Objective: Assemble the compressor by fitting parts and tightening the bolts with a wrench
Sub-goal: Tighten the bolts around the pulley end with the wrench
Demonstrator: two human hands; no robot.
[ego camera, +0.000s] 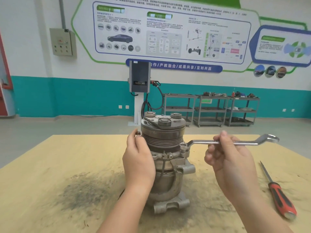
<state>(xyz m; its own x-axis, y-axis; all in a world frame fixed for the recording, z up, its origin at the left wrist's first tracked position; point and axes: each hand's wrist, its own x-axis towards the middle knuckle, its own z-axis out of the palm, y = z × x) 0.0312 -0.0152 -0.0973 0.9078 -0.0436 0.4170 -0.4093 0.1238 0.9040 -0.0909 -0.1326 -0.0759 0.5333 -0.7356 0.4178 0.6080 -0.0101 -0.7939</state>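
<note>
A grey metal compressor point(165, 158) stands upright on the yellow wooden table point(58, 165), its grooved pulley point(163, 138) and clutch plate on top. My right hand point(230, 158) holds the shaft of a silver ring wrench point(223, 142). The wrench's ring end point(183, 145) sits on a bolt on the compressor's right flange. Against the pulley's left side, my left hand point(138, 158) pinches a small dark bolt point(139, 133) between thumb and fingertip.
A screwdriver point(279, 192) with a red and black handle lies on the table at the right. A dark grease stain point(84, 192) marks the table at the left. Grey shelf carts point(210, 110) and a charging post point(139, 78) stand far behind by the wall.
</note>
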